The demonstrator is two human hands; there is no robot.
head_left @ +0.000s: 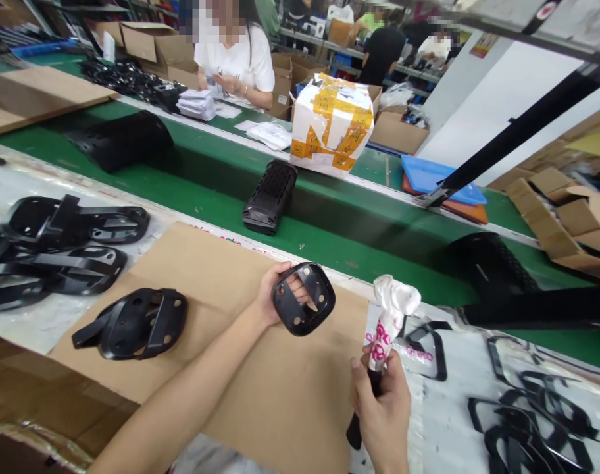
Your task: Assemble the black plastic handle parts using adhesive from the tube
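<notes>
My left hand (270, 296) holds a black rounded plastic frame (303, 299) above the brown cardboard sheet (280, 382); its fingers show through the frame's opening. In my right hand (383, 405) is a mallet (377, 359) with a black handle and a head wrapped in white plastic with pink print, head upward. On the cardboard at the left lie black plastic parts (137, 322) with a strap-like bar. Just beyond the wrapped head, thin black frames (435, 352) rest on the white sheeting.
Beyond the cardboard, a green conveyor (201, 197) carries a black perforated housing (270, 196) and larger black housings. Black parts (73, 243) pile at left, thin frames (531, 421) at right. A taped white box (332, 125) stands near a seated person (235, 66). A black post slants at right.
</notes>
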